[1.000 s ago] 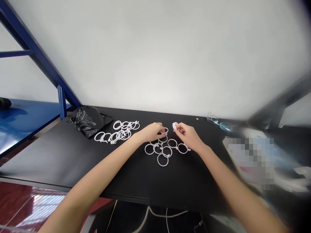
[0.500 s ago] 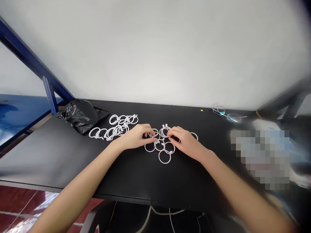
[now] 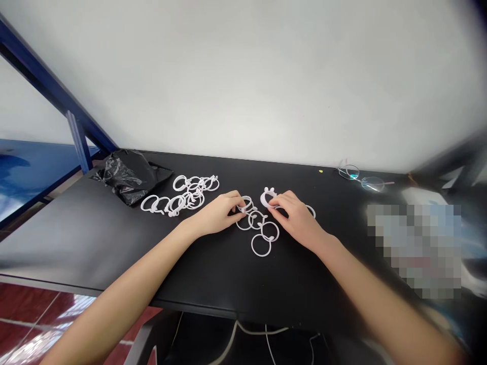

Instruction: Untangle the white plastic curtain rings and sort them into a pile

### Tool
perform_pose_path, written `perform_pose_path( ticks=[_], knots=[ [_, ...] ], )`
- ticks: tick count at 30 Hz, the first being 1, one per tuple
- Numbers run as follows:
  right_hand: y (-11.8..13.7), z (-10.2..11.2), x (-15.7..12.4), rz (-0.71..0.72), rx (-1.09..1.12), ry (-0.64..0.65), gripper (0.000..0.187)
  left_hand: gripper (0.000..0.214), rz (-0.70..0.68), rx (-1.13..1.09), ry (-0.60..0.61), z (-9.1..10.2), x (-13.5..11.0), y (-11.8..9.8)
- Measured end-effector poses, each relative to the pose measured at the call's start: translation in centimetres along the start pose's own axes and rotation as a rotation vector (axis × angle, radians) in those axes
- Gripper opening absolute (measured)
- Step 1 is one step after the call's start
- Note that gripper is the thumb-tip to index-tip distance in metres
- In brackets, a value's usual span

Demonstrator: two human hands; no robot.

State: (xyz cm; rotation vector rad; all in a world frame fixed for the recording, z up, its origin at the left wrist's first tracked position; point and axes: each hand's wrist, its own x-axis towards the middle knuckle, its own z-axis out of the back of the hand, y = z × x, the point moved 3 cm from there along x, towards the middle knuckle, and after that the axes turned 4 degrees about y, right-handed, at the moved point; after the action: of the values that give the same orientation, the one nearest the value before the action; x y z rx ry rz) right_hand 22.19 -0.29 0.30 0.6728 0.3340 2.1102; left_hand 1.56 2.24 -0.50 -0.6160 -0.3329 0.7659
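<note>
White rings (image 3: pixel 270 239) overlap at the middle of the desk (image 3: pixel 213 274); just beyond the nearest, the left hand (image 3: pixel 222 212) pinches a ring, the right hand (image 3: pixel 294 215) a bunch. Gathering seems in hand; picking another calls for untangling neighbours.

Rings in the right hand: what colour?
The rings in the right hand are white, seen best in the head view.
</note>
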Motion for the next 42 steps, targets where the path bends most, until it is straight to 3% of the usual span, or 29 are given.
perform_pose_path(
  ticks=[5,18,24,28,33,42],
  knots=[
    [-0.1,0.3,-0.4,-0.06,0.065,-0.136,0.008,0.012,-0.016,0.169,-0.083,0.2,-0.2,-0.1],
    [0.5,0.1,-0.7,-0.028,0.157,-0.212,0.007,0.013,0.006,0.318,-0.15,0.1,0.0,-0.5],
    [1.0,0.2,-0.7,-0.017,0.136,-0.245,0.005,0.015,0.098,-0.123,-0.283,1.0,-0.2,-1.0],
    [1.2,0.2,-0.7,-0.006,0.16,-0.264,0.006,0.038,0.232,-0.566,-0.22,1.1,-0.3,-0.8],
    [1.5,0.3,-0.8,0.038,0.184,-0.264,0.01,0.041,0.311,-1.04,-0.209,0.6,-0.1,-0.2],
    [2.3,-0.1,-0.8,0.101,0.249,-0.232,0.01,0.042,0.294,-1.465,-0.029,-0.1,0.0,-1.5]
  ],
)
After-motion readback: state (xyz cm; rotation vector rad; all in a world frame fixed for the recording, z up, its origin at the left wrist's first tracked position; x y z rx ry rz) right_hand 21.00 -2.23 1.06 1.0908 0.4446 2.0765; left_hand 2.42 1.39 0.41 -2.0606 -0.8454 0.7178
